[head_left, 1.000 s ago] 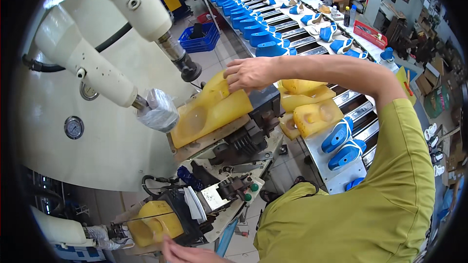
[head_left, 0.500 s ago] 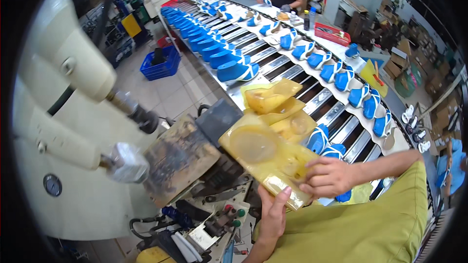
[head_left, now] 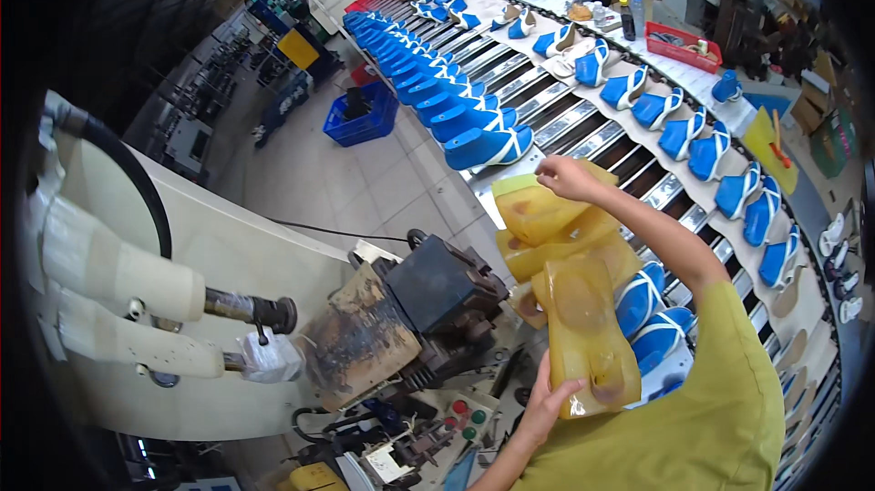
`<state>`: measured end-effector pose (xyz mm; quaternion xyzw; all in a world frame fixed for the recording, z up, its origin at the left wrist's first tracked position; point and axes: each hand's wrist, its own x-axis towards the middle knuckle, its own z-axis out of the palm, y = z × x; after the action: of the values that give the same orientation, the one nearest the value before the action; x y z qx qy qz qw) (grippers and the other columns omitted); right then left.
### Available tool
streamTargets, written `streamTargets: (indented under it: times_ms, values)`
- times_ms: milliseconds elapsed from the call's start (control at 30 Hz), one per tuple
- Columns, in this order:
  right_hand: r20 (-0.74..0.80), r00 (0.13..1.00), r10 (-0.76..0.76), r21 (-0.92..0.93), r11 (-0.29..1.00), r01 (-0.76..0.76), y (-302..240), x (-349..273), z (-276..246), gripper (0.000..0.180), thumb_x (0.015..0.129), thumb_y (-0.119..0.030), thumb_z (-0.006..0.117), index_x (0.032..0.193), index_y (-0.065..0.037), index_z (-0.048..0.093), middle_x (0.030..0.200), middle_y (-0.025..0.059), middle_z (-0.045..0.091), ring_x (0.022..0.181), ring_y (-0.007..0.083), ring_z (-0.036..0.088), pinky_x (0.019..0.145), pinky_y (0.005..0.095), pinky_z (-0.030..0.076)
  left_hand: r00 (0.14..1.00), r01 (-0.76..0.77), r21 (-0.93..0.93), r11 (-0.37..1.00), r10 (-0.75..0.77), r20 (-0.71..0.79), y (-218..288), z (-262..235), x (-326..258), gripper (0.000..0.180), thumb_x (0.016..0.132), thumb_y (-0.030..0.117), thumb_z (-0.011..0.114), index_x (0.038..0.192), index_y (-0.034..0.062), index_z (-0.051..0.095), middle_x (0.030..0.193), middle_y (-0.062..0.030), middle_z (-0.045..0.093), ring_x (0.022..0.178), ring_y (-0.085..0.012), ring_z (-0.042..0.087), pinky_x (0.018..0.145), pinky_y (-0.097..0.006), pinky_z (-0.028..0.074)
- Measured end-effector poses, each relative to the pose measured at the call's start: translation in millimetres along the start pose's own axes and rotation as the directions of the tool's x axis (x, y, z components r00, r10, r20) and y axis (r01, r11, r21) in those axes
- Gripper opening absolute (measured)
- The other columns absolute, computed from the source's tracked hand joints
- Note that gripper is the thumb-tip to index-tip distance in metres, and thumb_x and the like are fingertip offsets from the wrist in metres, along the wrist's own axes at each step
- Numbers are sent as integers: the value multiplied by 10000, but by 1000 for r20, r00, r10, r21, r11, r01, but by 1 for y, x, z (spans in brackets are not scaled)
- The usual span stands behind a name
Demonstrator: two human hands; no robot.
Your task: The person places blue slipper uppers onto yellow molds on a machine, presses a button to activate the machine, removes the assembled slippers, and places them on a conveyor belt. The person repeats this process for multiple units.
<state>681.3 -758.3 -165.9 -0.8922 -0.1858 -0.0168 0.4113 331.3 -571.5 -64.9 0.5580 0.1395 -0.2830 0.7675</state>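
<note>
Conveyor rollers (head_left: 583, 117) carrying blue shoes (head_left: 488, 147) run past the right fingertips' far side. Machine block (head_left: 437, 286) sits left of the left fingers. Yellow moulds (head_left: 547, 231) lie stacked under the right hand (head_left: 565, 177), whose fingers pinch the top one; the left hand (head_left: 547, 400) grips an upright yellow mould (head_left: 588, 336), fingers curled round its lower edge.

Left hand (head_left: 545, 404) grips a yellow sole mould (head_left: 588, 332) low centre, right hand (head_left: 567, 178) rests on stacked yellow moulds (head_left: 538, 218) mid-frame; blue shoes (head_left: 474, 117) line the conveyor (head_left: 583, 122) up top.
</note>
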Motion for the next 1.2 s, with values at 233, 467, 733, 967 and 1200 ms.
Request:
streamTargets:
  times_ms: [233, 467, 733, 967, 1200]
  values:
    - [631, 722, 284, -500, 860, 98, 105, 130, 89, 641, 700, -320, 760, 1286, -116, 601, 1219, 154, 653, 1150, 328, 611, 960, 439, 497, 980, -17, -87, 996, -1, -197, -38, -11, -2, 821, 829, 148, 665, 1515, 16, 235, 1435, -115, 429, 1334, -214, 400, 1106, -321, 306]
    - [762, 627, 165, -431, 851, 300, 141, 134, 91, 712, 674, -310, 818, 1304, -88, 572, 1198, 160, 655, 1124, 338, 617, 942, 425, 500, 957, -34, -225, 974, -34, -289, -27, 6, 2, 855, 844, 85, 581, 1573, 73, 134, 1545, -101, 327, 1417, -227, 320, 1134, -339, 293]
    - [676, 730, -105, -254, 896, 365, 160, 117, 72, 760, 688, -274, 811, 1338, -49, 489, 1129, 213, 637, 1111, 369, 599, 957, 434, 490, 961, -17, -281, 959, -61, -269, -26, 15, 20, 823, 848, 117, 571, 1569, 90, 174, 1524, -115, 369, 1399, -257, 365, 1117, -357, 335]
    - [648, 761, 37, -128, 990, 61, 127, 108, 34, 702, 654, -203, 864, 1205, -88, 446, 1246, 184, 504, 1159, 393, 531, 890, 460, 472, 951, -32, -240, 970, -44, -305, -40, 13, 35, 744, 879, 184, 577, 1543, 87, 256, 1450, -128, 453, 1306, -282, 470, 1047, -403, 419]
    - [89, 798, -596, -486, 674, 557, 80, 119, 5, 474, 735, -36, 700, 1164, -112, 512, 1068, 107, 508, 1013, 302, 524, 853, 418, 446, 975, 42, -229, 973, -90, -203, -55, -7, 58, 815, 835, 137, 607, 1532, 24, 202, 1468, -142, 400, 1357, -242, 386, 1125, -350, 291]
